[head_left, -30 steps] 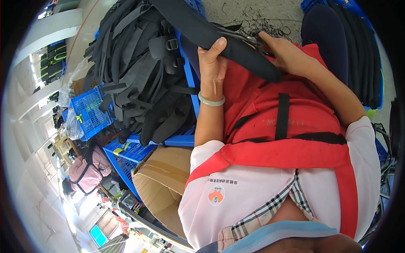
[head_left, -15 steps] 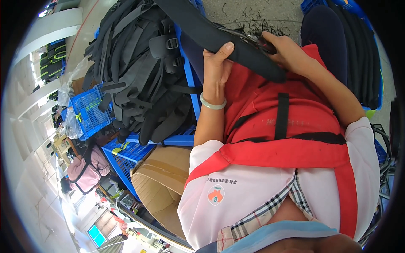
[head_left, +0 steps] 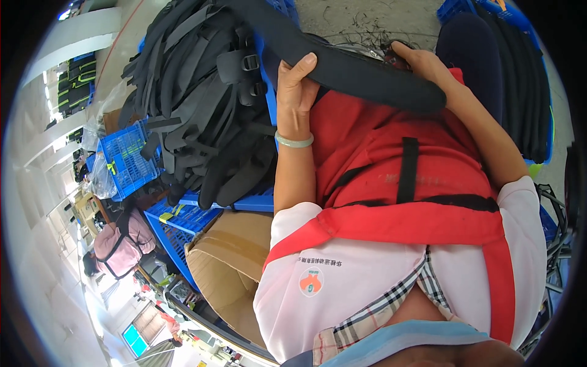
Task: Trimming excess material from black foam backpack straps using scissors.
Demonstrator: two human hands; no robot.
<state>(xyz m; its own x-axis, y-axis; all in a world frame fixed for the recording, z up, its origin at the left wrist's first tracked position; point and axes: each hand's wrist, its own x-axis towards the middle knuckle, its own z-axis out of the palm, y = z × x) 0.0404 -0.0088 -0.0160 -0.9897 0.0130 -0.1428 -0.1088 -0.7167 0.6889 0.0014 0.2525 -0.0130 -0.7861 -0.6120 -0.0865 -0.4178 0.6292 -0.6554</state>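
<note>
Handling a black strap (head_left: pixel 379 76) over a red apron (head_left: pixel 379 165).
Observed, largest first: a heap of black straps (head_left: pixel 189 92), one with buckles, lies at the person's left against a blue crate wall (head_left: pixel 271 107); the apron covers the lap; an open carton (head_left: pixel 223 244) stands below the heap. The handled strap slants across from beside the heap, its rounded end near the right wrist. The left hand (head_left: pixel 298 82) grips it, thumb on the upper face, remaining fingers largely hidden. The right hand (head_left: pixel 426 66) is closed on a dark-handled metal tool (head_left: pixel 396 59), partly concealed, at the strap's far edge; contact with the strap cannot be confirmed. A pale bangle (head_left: pixel 294 142) circles the left wrist. Thread scraps (head_left: pixel 367 21) litter the floor beyond.
</note>
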